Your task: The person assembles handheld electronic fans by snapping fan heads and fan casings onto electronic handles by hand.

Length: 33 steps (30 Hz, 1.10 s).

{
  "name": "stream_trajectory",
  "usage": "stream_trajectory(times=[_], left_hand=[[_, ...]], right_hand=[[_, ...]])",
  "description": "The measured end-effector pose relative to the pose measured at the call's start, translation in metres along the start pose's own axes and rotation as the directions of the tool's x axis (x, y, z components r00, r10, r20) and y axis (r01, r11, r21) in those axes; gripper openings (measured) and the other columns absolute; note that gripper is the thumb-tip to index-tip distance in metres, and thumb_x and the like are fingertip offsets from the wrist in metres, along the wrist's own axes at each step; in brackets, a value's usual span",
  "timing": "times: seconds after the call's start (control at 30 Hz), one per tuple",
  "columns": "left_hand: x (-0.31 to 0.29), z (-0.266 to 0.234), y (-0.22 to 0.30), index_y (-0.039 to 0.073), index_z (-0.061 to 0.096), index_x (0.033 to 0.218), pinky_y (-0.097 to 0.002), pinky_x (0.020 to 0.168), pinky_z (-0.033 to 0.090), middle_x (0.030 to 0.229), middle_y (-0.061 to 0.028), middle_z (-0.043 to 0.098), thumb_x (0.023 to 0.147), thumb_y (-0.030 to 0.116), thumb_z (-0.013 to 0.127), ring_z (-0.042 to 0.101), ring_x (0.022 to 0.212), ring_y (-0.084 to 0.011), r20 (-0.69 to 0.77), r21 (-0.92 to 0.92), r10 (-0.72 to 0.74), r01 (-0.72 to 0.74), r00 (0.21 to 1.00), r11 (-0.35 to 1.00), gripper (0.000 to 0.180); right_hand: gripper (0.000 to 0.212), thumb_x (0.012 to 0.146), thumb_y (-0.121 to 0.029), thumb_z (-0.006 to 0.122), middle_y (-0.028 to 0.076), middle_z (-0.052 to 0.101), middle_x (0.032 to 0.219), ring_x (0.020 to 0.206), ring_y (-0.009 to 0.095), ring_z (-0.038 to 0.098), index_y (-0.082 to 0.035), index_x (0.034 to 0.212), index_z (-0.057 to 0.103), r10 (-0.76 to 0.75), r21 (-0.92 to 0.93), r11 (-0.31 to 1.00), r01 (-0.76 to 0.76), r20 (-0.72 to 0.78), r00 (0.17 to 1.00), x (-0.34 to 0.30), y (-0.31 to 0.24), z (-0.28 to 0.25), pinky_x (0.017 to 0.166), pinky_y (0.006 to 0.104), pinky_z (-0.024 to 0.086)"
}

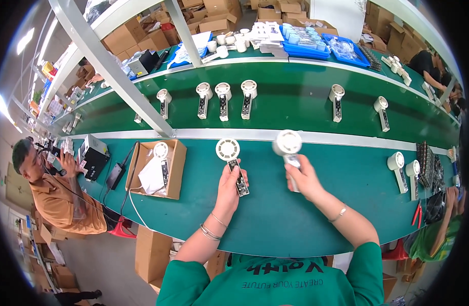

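Observation:
My left hand (229, 184) is closed around the handle of a white handheld fan (228, 149). Its round slotted head points away from me, and a dark circuit board shows along the open handle. To the right, my right hand (305, 178) grips a second white handheld fan (288, 142) by its handle. That fan's head is smeared by motion, and part of its handle is hidden by my fingers. Both fans are held over the green table (275, 219), apart from each other.
A cardboard box (179, 171) with a fan and white sheet stands left. Two fans (396, 161) and red-handled pliers (417, 214) lie right, near dark stacked parts (429, 166). Several fans lie on the green belt (290, 102) beyond. A metal post (117, 71) rises left; a co-worker (66, 199) sits there.

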<state>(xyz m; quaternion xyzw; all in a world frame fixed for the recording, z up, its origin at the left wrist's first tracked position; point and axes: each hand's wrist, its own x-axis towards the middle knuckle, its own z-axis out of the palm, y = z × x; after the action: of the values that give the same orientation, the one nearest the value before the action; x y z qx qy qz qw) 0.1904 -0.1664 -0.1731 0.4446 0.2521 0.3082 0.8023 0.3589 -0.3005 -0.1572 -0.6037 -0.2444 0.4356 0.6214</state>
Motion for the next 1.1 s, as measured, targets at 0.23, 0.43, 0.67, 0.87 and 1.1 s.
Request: stream_trajectory(times=[0.23,0.43,0.67,0.87,1.1], left_hand=[[0.004,0.002,0.001,0.006,0.039,0.114,-0.0209,0.057,0.044,0.077,-0.0026,0.051,0.093,0.023,0.044,0.049,0.065,-0.0076,-0.113,-0.031,0.126,-0.130,0.986,0.991,0.027],[0.005,0.002,-0.002,0.004,0.042,0.111,-0.0208,0.056,0.043,0.077,-0.0024,0.050,0.092,0.022,0.045,0.048,0.066,-0.0071,-0.077,-0.053,0.056,-0.061,0.995,0.997,0.026],[0.003,0.008,-0.006,0.005,0.041,0.112,-0.0205,0.057,0.043,0.077,-0.0017,0.050,0.091,0.020,0.046,0.047,0.066,-0.0060,-0.036,-0.021,0.053,-0.054,0.998,0.998,0.026],[0.005,0.007,-0.008,0.006,0.041,0.109,-0.0195,0.054,0.041,0.076,-0.0021,0.050,0.090,0.017,0.047,0.046,0.062,-0.0066,-0.014,0.033,0.087,-0.086,0.996,0.996,0.023],[0.005,0.005,-0.011,0.003,0.039,0.114,-0.0227,0.057,0.043,0.075,-0.0041,0.049,0.091,0.017,0.044,0.047,0.065,-0.0095,0.050,0.024,0.050,-0.051,0.997,0.998,0.028]], right_hand=[[0.035,0.094,-0.028,0.037,0.003,0.050,0.074,0.050,0.009,0.047,-0.007,0.122,0.034,-0.128,0.085,0.988,0.128,-0.001,0.992,0.028,0.017,0.055,0.042,0.0216,0.038],[0.036,0.094,-0.024,0.035,0.003,0.048,0.082,0.055,0.006,0.045,-0.006,0.125,0.027,-0.280,-0.031,0.960,0.279,-0.016,0.960,0.025,0.032,0.058,0.046,0.0200,0.039],[0.036,0.092,-0.018,0.036,0.004,0.048,0.082,0.055,0.007,0.044,-0.006,0.124,0.025,-0.210,0.044,0.977,0.211,-0.011,0.978,0.025,0.034,0.053,0.046,0.0203,0.038],[0.036,0.089,-0.014,0.039,0.005,0.047,0.077,0.054,0.009,0.045,-0.001,0.121,0.027,-0.202,0.036,0.979,0.203,-0.015,0.979,0.018,0.029,0.057,0.046,0.0227,0.039],[0.038,0.089,-0.013,0.038,0.005,0.047,0.077,0.055,0.008,0.044,-0.002,0.123,0.026,-0.290,-0.028,0.957,0.290,-0.026,0.957,0.017,0.033,0.057,0.047,0.0217,0.038]])
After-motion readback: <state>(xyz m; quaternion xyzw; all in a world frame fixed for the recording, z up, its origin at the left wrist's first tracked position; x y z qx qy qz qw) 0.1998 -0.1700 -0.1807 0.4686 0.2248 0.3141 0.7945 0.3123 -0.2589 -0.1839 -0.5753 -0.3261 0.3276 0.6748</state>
